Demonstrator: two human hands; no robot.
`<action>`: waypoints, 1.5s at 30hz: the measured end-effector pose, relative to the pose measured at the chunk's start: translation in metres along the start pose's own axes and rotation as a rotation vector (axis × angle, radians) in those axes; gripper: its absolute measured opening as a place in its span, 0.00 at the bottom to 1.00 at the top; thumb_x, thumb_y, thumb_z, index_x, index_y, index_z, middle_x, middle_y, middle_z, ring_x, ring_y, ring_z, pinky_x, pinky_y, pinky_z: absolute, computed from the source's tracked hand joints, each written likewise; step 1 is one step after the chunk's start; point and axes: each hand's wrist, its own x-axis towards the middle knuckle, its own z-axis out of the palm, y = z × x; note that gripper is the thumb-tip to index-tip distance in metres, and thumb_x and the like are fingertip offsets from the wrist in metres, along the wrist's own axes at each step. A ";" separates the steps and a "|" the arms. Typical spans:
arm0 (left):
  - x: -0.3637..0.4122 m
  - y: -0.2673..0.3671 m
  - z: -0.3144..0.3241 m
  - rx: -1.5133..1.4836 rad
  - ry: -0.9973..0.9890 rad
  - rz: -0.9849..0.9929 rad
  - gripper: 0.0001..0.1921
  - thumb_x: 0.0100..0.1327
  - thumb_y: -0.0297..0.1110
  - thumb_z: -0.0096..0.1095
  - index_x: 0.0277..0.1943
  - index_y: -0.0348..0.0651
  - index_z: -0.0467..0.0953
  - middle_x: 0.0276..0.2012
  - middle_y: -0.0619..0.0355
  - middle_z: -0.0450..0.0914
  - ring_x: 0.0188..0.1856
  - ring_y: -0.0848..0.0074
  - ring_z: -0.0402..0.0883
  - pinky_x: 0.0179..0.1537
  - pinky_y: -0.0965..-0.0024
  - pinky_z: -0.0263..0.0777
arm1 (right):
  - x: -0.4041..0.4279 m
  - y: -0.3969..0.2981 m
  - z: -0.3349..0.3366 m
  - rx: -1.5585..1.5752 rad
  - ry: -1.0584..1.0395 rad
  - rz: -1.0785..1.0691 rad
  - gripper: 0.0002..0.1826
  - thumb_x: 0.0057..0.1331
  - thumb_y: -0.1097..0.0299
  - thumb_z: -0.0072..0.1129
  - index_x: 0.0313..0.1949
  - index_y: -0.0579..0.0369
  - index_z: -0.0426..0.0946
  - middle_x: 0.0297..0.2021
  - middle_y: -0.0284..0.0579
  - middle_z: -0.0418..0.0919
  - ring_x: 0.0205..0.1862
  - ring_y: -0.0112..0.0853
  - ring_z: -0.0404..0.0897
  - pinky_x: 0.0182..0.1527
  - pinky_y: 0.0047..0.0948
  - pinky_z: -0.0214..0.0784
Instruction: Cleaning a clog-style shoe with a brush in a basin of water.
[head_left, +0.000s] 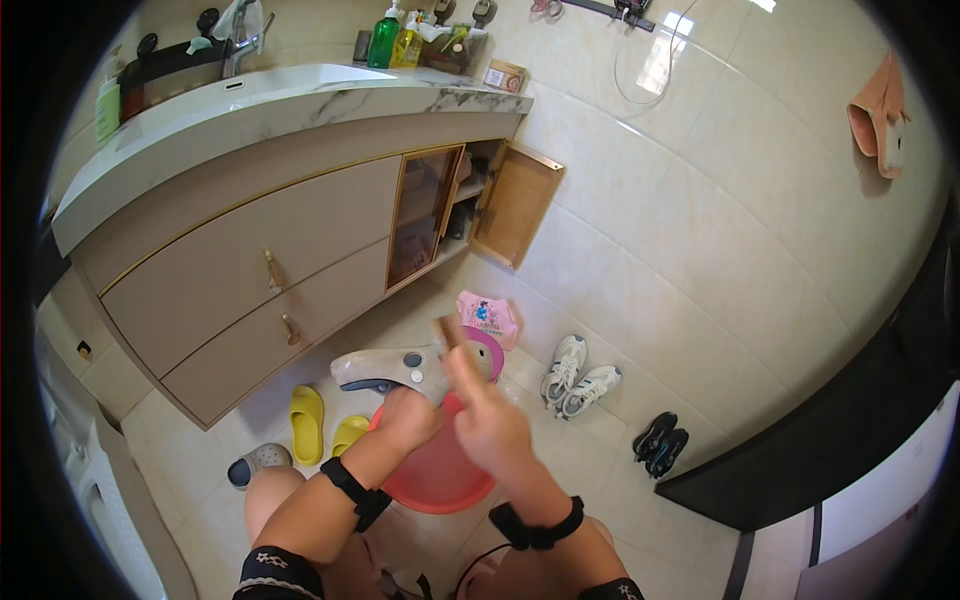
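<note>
A light clog-style shoe (390, 367) with a dark heel strap and round rivets is held above a red basin (442, 472). My left hand (411, 420) grips it from below, partly hidden by the shoe. My right hand (491, 424) holds a brown brush (449, 330) against or just over the shoe's right end; hand and brush are blurred by motion, so contact cannot be told. Behind them show a pink-purple basin rim (491, 349) and a pink cloth item (487, 315) with a printed figure.
Yellow slippers (307, 426) and a grey clog (259, 463) lie left of the basin. White sneakers (574, 379) and small black shoes (660, 444) stand right, along the wall. A vanity cabinet (262, 300) overhangs the floor, its small door (517, 202) open.
</note>
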 end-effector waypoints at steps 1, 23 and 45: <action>-0.001 0.001 0.001 -0.063 0.050 -0.032 0.20 0.60 0.26 0.53 0.56 0.48 0.75 0.52 0.43 0.77 0.54 0.49 0.75 0.51 0.54 0.72 | -0.001 -0.006 0.000 -0.001 -0.001 0.000 0.42 0.56 0.73 0.51 0.71 0.29 0.54 0.34 0.55 0.77 0.34 0.52 0.79 0.36 0.50 0.72; -0.004 -0.024 0.010 0.026 0.171 0.226 0.23 0.56 0.20 0.54 0.54 0.51 0.76 0.53 0.46 0.76 0.55 0.49 0.73 0.55 0.53 0.68 | 0.014 0.005 -0.001 0.015 0.026 0.152 0.43 0.53 0.78 0.49 0.70 0.33 0.58 0.35 0.58 0.80 0.33 0.51 0.79 0.36 0.42 0.71; -0.002 -0.020 0.010 0.119 -0.045 0.370 0.29 0.53 0.19 0.54 0.61 0.50 0.70 0.56 0.45 0.74 0.56 0.48 0.72 0.55 0.53 0.69 | 0.019 0.017 -0.019 -0.084 -0.063 0.158 0.42 0.53 0.77 0.50 0.69 0.31 0.59 0.43 0.53 0.80 0.38 0.51 0.80 0.39 0.45 0.73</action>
